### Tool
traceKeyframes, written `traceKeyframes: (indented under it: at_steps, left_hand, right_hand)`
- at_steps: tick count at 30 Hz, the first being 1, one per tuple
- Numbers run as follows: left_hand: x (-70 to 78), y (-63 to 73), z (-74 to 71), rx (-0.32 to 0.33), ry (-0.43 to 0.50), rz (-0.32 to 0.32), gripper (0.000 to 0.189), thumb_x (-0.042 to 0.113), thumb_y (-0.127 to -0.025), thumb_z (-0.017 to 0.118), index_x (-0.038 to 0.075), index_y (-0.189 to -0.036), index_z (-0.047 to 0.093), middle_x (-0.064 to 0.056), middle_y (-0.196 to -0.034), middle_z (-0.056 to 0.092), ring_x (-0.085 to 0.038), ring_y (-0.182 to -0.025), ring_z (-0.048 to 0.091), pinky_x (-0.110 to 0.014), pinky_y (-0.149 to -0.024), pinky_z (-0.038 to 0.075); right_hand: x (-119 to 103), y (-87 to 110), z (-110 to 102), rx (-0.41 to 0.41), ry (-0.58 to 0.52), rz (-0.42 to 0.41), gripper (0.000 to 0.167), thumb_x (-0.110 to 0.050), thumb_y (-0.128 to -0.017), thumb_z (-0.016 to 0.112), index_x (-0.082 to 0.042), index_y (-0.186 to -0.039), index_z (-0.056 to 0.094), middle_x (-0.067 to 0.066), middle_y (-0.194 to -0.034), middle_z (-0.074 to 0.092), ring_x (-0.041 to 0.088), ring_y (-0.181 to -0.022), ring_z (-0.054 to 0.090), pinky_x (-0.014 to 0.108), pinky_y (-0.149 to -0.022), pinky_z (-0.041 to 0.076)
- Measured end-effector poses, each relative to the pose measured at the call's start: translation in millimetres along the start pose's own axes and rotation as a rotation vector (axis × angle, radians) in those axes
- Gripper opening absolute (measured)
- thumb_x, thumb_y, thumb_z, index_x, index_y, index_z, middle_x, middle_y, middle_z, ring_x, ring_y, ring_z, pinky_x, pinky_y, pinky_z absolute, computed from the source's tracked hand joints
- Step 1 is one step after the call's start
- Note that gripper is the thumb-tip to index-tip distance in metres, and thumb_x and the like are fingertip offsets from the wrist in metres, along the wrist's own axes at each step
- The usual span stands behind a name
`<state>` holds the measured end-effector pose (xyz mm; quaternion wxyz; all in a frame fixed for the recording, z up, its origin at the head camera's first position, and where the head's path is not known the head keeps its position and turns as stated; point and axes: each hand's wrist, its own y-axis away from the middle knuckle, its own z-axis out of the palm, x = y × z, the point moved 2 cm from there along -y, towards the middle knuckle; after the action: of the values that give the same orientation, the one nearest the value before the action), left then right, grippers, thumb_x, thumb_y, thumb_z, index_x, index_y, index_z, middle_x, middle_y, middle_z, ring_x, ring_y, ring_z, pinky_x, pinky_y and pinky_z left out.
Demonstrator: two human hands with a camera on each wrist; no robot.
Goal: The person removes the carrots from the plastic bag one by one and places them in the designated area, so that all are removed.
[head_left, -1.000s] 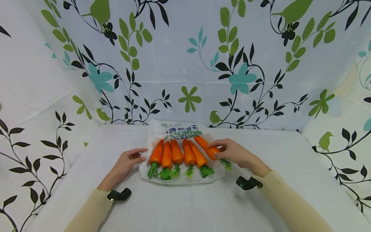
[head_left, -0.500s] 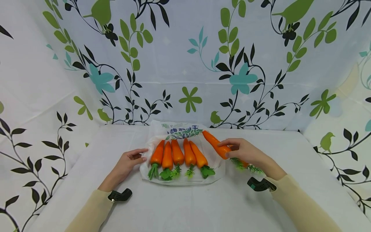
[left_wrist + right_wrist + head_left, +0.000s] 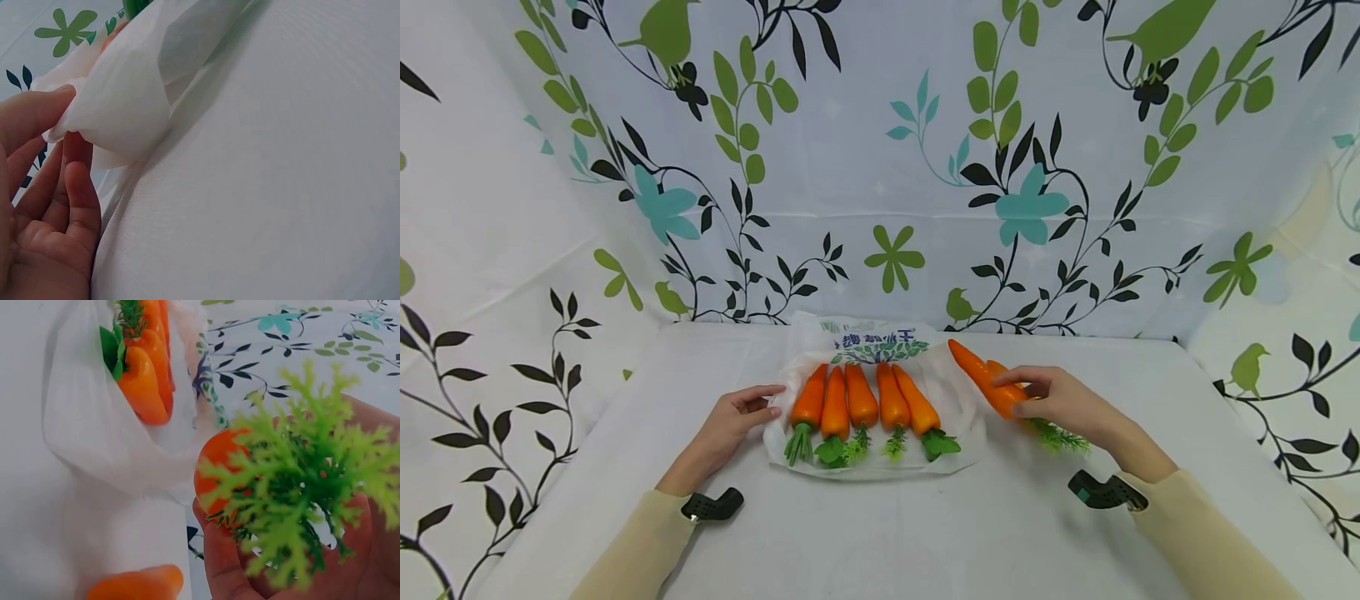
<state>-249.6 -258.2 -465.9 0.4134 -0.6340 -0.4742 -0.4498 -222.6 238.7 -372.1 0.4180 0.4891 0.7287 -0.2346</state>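
Several orange carrots (image 3: 862,398) with green tops, toy-like in look, lie side by side on a flattened white plastic bag (image 3: 962,433). My left hand (image 3: 733,425) is at the bag's left edge. In the left wrist view its thumb and fingers pinch the plastic (image 3: 125,94). Right of the bag, my right hand (image 3: 1071,408) grips another carrot (image 3: 977,371), its tip pointing up and left. The right wrist view shows this carrot's feathery green top (image 3: 306,475) in front of the palm. A further loose carrot (image 3: 137,584) lies on the table near that hand, mostly hidden in the head view.
The white-covered table (image 3: 880,533) ends at the back against a hanging cloth (image 3: 850,167) printed with leaves, birds and flowers. Printed lettering and a tree mark the far end of the bag. A dark wrist device (image 3: 1105,492) sits on each forearm.
My right hand has carried its carrot rightward off the bag, beside the loose carrot. The left hand stays at the bag's edge, and the other carrots lie as before.
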Motion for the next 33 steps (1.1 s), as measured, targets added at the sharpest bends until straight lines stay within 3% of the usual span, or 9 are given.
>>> traceKeyframes:
  at_steps: [5, 17, 24, 33]
  left_hand:
    - [-1.3, -0.3, -0.5, -0.001, -0.002, 0.009, 0.043, 0.005, -0.092, 0.071, -0.006, -0.132, 0.061, -0.005, -0.101, 0.059, -0.014, -0.088, 0.052, -0.022, -0.072, 0.046]
    - [-2.6, -1.2, -0.2, 0.003, -0.010, -0.001, 0.042, 0.006, -0.091, 0.072, -0.004, -0.131, 0.062, -0.009, -0.100, 0.057, -0.014, -0.088, 0.051, -0.021, -0.072, 0.045]
    - [-6.1, -3.1, -1.4, 0.007, -0.010, -0.007, 0.041, 0.004, -0.091, 0.071, -0.005, -0.131, 0.062, -0.007, -0.099, 0.057, -0.015, -0.087, 0.050, -0.022, -0.071, 0.045]
    - [-1.5, -0.7, 0.1, 0.008, -0.027, -0.011, 0.042, 0.006, -0.091, 0.072, -0.004, -0.131, 0.062, -0.009, -0.100, 0.058, -0.015, -0.088, 0.051, -0.022, -0.072, 0.046]
  right_hand:
    - [8.1, 7.4, -7.7, 0.015, 0.002, 0.017, 0.040, -0.010, -0.090, 0.068, -0.008, -0.130, 0.065, 0.018, -0.134, 0.056, 0.029, -0.104, 0.059, 0.033, -0.083, 0.053]
    - [29.9, 22.6, -31.9, 0.051, 0.024, 0.050, 0.041, -0.014, -0.093, 0.066, -0.006, -0.132, 0.062, 0.023, -0.142, 0.048, 0.033, -0.111, 0.058, 0.041, -0.091, 0.050]
    - [40.7, 31.3, -45.9, 0.069, 0.021, 0.053, 0.042, -0.013, -0.094, 0.065, -0.002, -0.135, 0.059, 0.026, -0.140, 0.049, 0.030, -0.105, 0.061, 0.038, -0.087, 0.050]
    - [54.9, 35.9, -56.0, 0.087, 0.021, 0.078, 0.043, -0.012, -0.095, 0.064, 0.000, -0.136, 0.058, 0.027, -0.139, 0.048, 0.033, -0.108, 0.059, 0.035, -0.085, 0.051]
